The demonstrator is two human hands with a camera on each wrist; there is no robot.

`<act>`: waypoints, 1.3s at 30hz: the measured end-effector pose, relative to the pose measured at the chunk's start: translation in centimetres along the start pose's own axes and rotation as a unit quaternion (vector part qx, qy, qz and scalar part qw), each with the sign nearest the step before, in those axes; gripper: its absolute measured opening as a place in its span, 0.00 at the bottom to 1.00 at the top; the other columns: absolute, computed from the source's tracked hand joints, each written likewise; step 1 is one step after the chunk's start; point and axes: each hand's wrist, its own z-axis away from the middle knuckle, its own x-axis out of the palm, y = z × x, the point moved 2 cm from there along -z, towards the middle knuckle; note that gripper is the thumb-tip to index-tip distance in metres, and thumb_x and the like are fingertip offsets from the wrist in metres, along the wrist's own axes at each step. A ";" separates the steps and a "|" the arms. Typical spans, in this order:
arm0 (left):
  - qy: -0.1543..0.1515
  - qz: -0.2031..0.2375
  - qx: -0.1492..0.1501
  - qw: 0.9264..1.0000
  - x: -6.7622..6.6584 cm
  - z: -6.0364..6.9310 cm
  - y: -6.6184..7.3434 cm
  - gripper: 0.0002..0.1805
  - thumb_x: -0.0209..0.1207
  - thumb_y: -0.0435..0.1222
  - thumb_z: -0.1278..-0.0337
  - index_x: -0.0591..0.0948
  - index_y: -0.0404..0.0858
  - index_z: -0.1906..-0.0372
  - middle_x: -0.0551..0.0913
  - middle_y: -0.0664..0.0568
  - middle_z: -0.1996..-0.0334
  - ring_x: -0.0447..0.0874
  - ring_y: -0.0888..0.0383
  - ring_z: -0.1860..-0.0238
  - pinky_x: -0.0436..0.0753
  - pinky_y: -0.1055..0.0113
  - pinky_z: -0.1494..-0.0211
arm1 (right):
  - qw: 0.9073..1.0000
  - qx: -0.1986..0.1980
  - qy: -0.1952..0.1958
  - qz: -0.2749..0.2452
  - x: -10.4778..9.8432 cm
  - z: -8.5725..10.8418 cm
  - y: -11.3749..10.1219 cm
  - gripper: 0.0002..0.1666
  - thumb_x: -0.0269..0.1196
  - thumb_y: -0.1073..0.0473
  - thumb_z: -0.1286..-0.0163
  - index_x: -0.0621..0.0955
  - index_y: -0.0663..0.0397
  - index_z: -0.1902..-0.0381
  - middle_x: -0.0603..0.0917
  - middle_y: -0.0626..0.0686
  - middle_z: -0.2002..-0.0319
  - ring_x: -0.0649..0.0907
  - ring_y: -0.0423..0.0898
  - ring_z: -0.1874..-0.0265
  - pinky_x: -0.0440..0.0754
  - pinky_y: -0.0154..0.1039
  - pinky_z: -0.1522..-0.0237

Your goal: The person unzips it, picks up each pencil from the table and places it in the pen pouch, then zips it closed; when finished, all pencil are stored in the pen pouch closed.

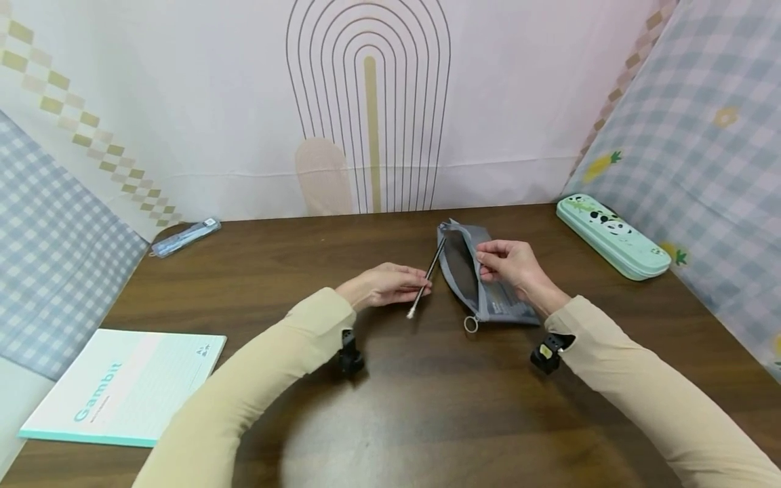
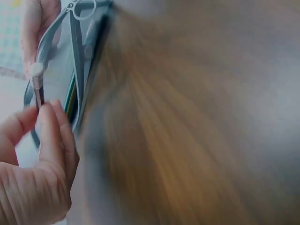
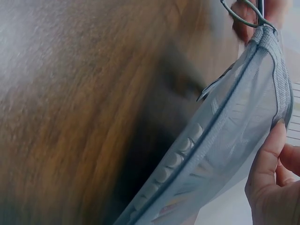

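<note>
A dark pencil with a metal band and a white eraser end is pinched between the thumb and fingers of my left hand. It slants, eraser end toward me, its far end at the open mouth of a grey mesh zip pouch. My right hand pinches the pouch's right edge between thumb and fingers, and the mouth gapes. A ring pull hangs at the pouch's near corner. Through the mesh in the right wrist view, several coloured slender things show faintly inside the pouch.
A mint pencil case with a panda picture lies at the back right. At the back left is a slim blue packet. A notebook rests at the front left. Patterned cloth borders the brown table behind and at the sides.
</note>
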 end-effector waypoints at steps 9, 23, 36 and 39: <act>0.057 0.046 0.000 0.997 4.9 -3.3 1.2 0.25 0.54 0.25 0.39 0.68 0.30 0.36 0.74 0.36 0.42 0.76 0.48 0.43 0.84 0.71 0.56 | 1.000 -0.006 -0.014 -0.005 0.5 0.2 0.0 0.23 0.54 0.69 0.31 0.67 0.81 0.43 0.79 0.43 0.78 0.80 0.33 0.82 0.83 0.26 0.74; 0.092 -0.015 0.012 0.996 6.0 -4.8 0.3 0.22 0.56 0.23 0.42 0.70 0.28 0.42 0.80 0.36 0.54 0.83 0.48 0.55 0.83 0.62 0.49 | 1.000 0.001 -0.021 0.014 0.3 0.2 -0.2 0.22 0.55 0.69 0.31 0.68 0.80 0.44 0.80 0.42 0.79 0.79 0.33 0.82 0.83 0.26 0.75; 0.184 -0.063 0.100 0.976 -1.6 -0.6 2.9 0.19 0.54 0.33 0.35 0.73 0.31 0.42 0.76 0.38 0.45 0.78 0.46 0.48 0.80 0.58 0.44 | 0.986 -0.050 -0.067 0.147 -0.5 0.4 0.0 0.16 0.56 0.69 0.32 0.76 0.75 0.49 0.79 0.52 0.74 0.76 0.36 0.80 0.82 0.32 0.76; 0.168 -0.074 0.077 0.980 -2.4 -0.5 3.0 0.22 0.55 0.38 0.35 0.70 0.33 0.39 0.75 0.40 0.42 0.77 0.45 0.44 0.79 0.57 0.43 | 0.976 -0.080 -0.091 0.183 -0.4 0.5 0.0 0.13 0.57 0.69 0.32 0.79 0.71 0.52 0.79 0.57 0.72 0.74 0.38 0.80 0.81 0.33 0.76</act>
